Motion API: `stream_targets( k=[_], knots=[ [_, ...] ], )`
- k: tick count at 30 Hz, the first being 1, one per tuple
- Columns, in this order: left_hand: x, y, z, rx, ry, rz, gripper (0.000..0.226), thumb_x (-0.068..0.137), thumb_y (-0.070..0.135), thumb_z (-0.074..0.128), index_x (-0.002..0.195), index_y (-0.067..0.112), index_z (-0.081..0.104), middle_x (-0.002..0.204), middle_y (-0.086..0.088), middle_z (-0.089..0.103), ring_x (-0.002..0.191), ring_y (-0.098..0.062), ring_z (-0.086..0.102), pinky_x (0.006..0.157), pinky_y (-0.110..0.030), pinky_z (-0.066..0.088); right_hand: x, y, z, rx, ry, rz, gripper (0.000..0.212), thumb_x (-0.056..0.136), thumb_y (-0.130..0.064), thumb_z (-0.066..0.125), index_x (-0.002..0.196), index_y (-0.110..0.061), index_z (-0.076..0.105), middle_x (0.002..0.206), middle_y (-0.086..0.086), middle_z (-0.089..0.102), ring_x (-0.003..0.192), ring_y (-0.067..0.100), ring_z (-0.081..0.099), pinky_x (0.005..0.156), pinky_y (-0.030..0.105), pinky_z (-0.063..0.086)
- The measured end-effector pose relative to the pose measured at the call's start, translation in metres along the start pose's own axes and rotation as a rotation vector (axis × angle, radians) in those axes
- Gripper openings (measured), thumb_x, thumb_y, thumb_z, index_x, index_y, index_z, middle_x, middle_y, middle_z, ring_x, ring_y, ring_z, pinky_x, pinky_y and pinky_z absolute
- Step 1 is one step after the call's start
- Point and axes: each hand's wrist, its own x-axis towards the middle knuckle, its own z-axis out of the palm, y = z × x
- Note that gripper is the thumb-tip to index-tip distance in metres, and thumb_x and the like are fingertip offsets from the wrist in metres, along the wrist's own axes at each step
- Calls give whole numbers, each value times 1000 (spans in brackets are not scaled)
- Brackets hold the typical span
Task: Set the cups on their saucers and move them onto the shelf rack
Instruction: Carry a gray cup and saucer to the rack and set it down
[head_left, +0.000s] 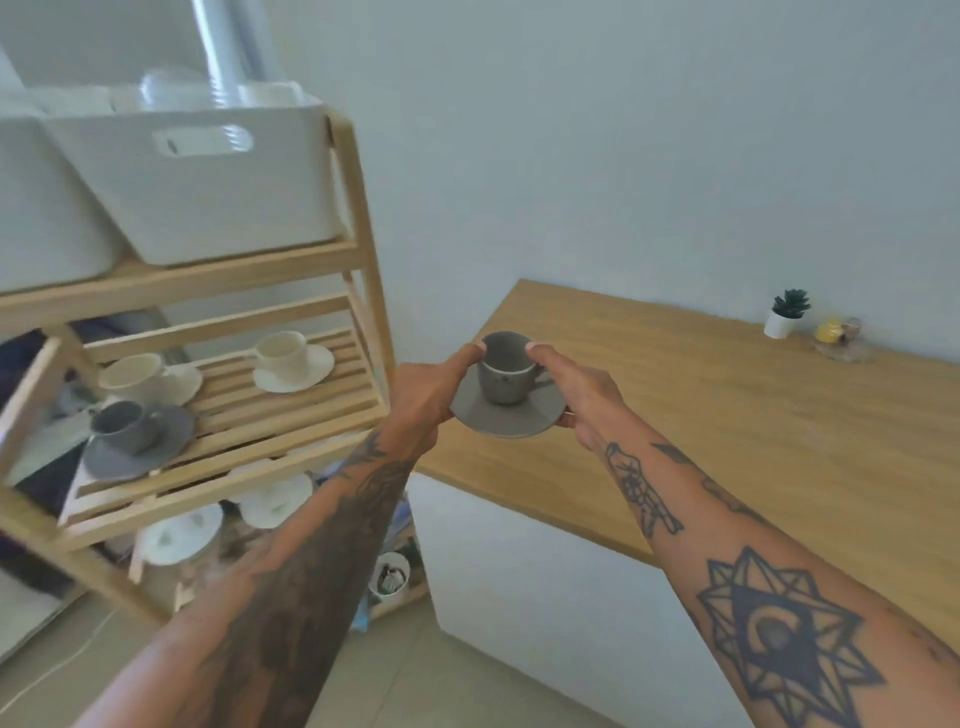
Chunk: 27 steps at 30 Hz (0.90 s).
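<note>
A grey cup (505, 371) stands on a grey saucer (506, 418), held in the air above the left end of the wooden counter (727, 441). My left hand (431, 400) grips the saucer's left edge with a finger against the cup's rim. My right hand (576, 395) grips the saucer's right edge the same way. On the middle slatted shelf of the wooden rack (291, 415) stand two cream cups on saucers (291, 361) (143, 376) and a grey cup on a grey saucer (132, 434).
Two white bins (208, 192) fill the rack's top shelf. White dishes (272, 499) lie on the lower shelf. A small potted plant (787, 314) and a glass dish with a yellow object (839, 340) stand at the counter's far edge by the wall.
</note>
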Motion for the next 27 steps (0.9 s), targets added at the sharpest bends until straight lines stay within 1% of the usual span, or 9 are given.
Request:
stream_targets(
  k=[2,5,7,9,12,14,19,22,27],
  knots=[
    [-3,-6,-48,-9,73,-6,54,65,49,90,92,6,74,102,-14,79,94,-28,77,84,-45,65,-13,3,42,-19,-76,-4,38,75,-52,83,83,-16,73,114,13,77,104,33,75,97,51,61],
    [-6,-19,-113,-38,184,2,49,63,49,90,89,12,73,101,-12,79,93,-28,77,85,-45,65,-31,10,102,-40,-176,-6,53,74,-53,85,104,-11,76,121,14,74,107,34,73,96,52,62],
    [-6,-27,-150,-42,239,-9,55,62,51,90,95,10,75,101,-12,80,91,-26,77,79,-38,65,-41,16,137,-56,-240,0,63,74,-54,84,115,-7,74,124,14,71,109,34,71,96,52,62],
    [-5,-34,-180,-45,286,-34,63,60,54,90,99,6,75,103,-13,79,92,-27,76,79,-38,65,-47,23,167,-70,-291,5,66,75,-54,84,119,-6,71,127,15,70,112,34,70,98,52,61],
    [2,-44,-213,-66,338,-58,66,57,54,90,97,5,74,106,-14,78,96,-30,75,89,-47,63,-47,29,205,-108,-344,6,50,75,-53,84,100,-12,71,128,14,70,112,33,69,100,52,60],
    [13,-51,-228,-64,361,-68,69,57,55,89,101,4,74,107,-15,77,96,-31,75,89,-48,63,-41,33,227,-128,-367,17,42,74,-53,84,90,-18,69,127,13,70,111,32,69,100,51,59],
    [66,-76,-250,-76,368,-107,75,64,51,90,113,0,69,111,-15,75,97,-31,74,88,-46,63,-1,53,273,-186,-394,24,49,74,-57,82,100,-18,70,128,10,68,113,29,66,102,50,58],
    [105,-91,-252,-63,361,-135,73,69,50,89,118,1,66,111,-14,73,96,-31,73,85,-43,64,34,64,296,-216,-371,22,41,74,-58,81,87,-21,68,120,8,71,106,27,68,98,49,60],
    [167,-104,-248,-52,354,-149,67,70,51,88,115,5,71,110,-11,73,96,-28,72,81,-40,64,90,74,327,-246,-346,15,38,76,-60,79,83,-24,67,117,6,71,110,28,66,104,48,55]
  ],
)
